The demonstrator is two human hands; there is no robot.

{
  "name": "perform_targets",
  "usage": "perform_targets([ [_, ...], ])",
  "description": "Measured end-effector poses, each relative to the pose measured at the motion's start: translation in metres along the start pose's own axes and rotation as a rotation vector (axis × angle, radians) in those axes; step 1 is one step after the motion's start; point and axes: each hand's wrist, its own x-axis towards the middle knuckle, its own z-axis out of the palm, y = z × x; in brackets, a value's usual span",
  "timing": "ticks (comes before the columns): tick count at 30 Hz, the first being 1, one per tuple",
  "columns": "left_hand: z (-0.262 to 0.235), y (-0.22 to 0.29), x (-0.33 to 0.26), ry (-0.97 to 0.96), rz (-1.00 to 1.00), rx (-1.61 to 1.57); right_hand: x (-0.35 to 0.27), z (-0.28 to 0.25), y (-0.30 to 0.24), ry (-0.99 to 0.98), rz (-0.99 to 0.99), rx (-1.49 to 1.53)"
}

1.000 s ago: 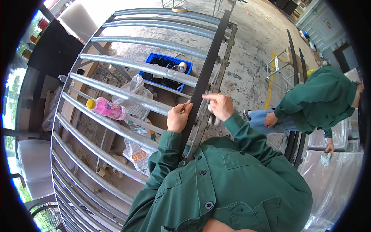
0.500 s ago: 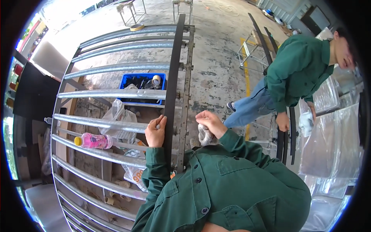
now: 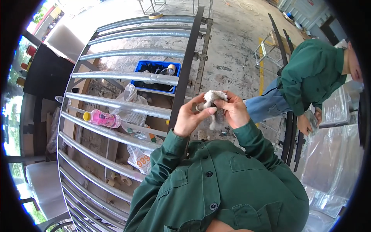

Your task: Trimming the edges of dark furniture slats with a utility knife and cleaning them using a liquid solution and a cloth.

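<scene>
A crumpled, dirty white rag (image 3: 215, 95) is bunched between my two hands in front of my chest. My left hand (image 3: 188, 120) grips it from one side, thumb and fingers closed on the cloth. From the other side my right hand (image 3: 236, 112) pinches it, with the thumb pressed on top. Part of the rag droops below the fingers. Just left of my hands, a long black flat strip (image 3: 189, 58) lies along the right edge of a roller rack (image 3: 127, 104) with shiny metal rollers. Neither hand touches the strip.
On the rollers lie a pink bottle with a yellow cap (image 3: 101, 118) and a tape roll (image 3: 155, 15). Beneath stand a blue crate (image 3: 175, 86) and plastic bags (image 3: 129, 100). A co-worker (image 3: 309, 73) holds something greyish at right, by long black strips (image 3: 286, 139) and plastic-wrapped stacks (image 3: 328, 154).
My left hand has left the black strip and moved right to grip the rag with my right hand. The rag is now higher. The view has shifted, and the co-worker's hands have come together.
</scene>
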Motion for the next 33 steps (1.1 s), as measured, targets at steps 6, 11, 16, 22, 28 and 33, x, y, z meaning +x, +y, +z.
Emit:
perform_targets([
  [6,0.014,0.016,0.002,-0.048,-0.160,-0.028,-0.003,-0.009,-0.013,0.130,-0.201,-0.045],
  [11,0.024,0.024,0.005,-0.102,-0.193,-0.089,-0.017,-0.018,-0.027,0.089,-0.111,-0.051],
  [16,0.034,0.025,0.008,-0.163,-0.230,-0.080,-0.038,-0.069,0.006,-0.171,0.254,0.037],
  [22,0.039,0.019,0.010,-0.180,-0.221,0.019,-0.067,-0.063,0.003,0.042,0.182,0.065],
  [28,0.047,-0.005,0.007,-0.345,-0.333,-0.035,-0.081,-0.038,-0.024,0.052,-0.597,-0.791],
  [33,0.047,0.009,-0.015,-0.148,-0.069,0.125,-0.076,-0.056,-0.017,-0.240,-0.283,0.263],
])
